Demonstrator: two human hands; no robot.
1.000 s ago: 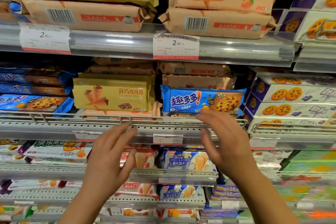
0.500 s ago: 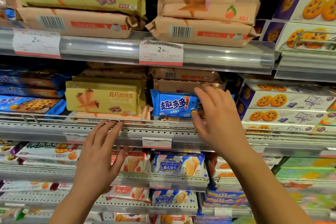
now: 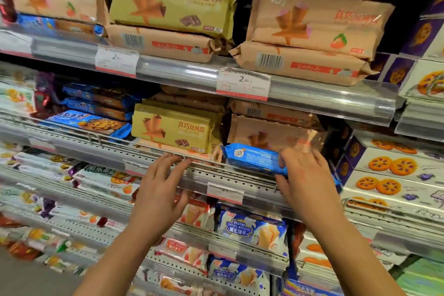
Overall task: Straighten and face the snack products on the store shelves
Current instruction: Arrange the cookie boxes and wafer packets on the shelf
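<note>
While the right hand (image 3: 306, 180) is gripping the right end of a blue cookie pack (image 3: 254, 158), fingers curled over the top and thumb under it, the pack is lying across the front rail (image 3: 204, 173) of the middle shelf, tilted with its left end a little higher. Just behind it, a tan cone-snack pack (image 3: 269, 132) is standing with its face forward, and to the left a yellow cone-snack pack (image 3: 173, 127) is sitting upright beside it. The left hand (image 3: 158, 194) is hanging open near the rail, its straight fingers reaching up to the wire edge below the yellow pack; whether the fingertips are actually touching the wire is hard to tell through the blur. Far left on the same shelf, more blue cookie packs (image 3: 96, 113) are lying stacked flat.
</note>
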